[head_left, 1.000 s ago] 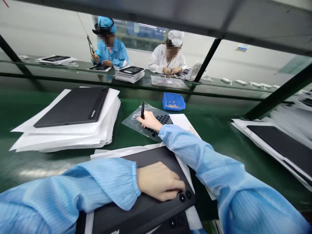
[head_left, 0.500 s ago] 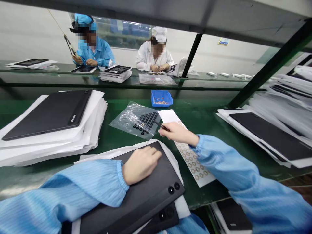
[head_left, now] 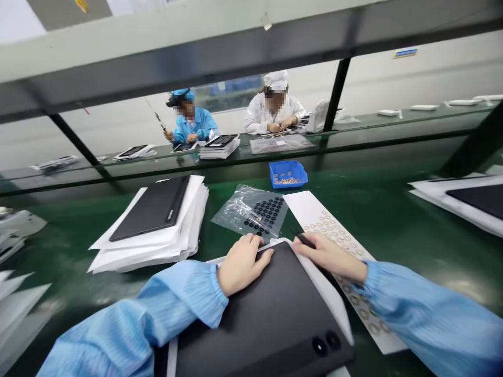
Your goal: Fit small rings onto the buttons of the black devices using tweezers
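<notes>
l hand [head_left: 240, 266] part open, resting on blk tablet [head_left: 267, 314], r hand [head_left: 329, 255] clamped on dk tweezers [head_left: 305, 241].

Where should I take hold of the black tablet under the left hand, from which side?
On the black tablet, probably pinch the right edge, coming from the right, between its far corner and the two lens circles. It is thin with its broad back uppermost, so an edge gives the likeliest grip.

Smooth matt tablet [head_left: 271, 319]; glossy, crinkled plastic bag [head_left: 234, 210].
</notes>
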A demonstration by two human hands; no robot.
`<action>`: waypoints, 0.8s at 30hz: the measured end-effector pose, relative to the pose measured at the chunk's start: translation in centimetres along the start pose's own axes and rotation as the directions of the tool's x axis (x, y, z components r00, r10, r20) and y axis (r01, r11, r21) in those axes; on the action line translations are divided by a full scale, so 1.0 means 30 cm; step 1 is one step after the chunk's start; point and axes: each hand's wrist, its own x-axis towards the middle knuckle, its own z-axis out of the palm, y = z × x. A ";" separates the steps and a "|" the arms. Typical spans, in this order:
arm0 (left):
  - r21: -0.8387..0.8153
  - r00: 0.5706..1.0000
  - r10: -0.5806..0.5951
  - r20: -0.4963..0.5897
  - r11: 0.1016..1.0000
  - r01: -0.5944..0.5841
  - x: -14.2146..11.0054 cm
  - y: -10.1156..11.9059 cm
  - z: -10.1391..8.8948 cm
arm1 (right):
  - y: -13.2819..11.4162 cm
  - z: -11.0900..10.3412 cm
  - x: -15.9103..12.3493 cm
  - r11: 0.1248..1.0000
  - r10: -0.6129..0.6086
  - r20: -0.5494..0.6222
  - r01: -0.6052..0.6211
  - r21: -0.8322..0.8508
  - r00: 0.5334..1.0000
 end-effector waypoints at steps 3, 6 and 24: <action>-0.035 0.998 -0.022 0.057 0.999 0.024 0.003 0.010 -0.044 | -0.033 0.002 -0.019 0.994 -0.001 -0.100 0.012 0.110 0.995; -0.053 0.994 -0.055 0.098 0.997 0.060 -0.005 0.026 -0.075 | -0.066 0.017 -0.041 0.984 -0.020 -0.111 0.040 0.176 0.994; -0.070 0.989 -0.113 -0.094 0.992 0.107 0.000 -0.084 -0.299 | 0.016 -0.070 -0.020 0.819 0.206 -0.194 -0.060 0.571 0.959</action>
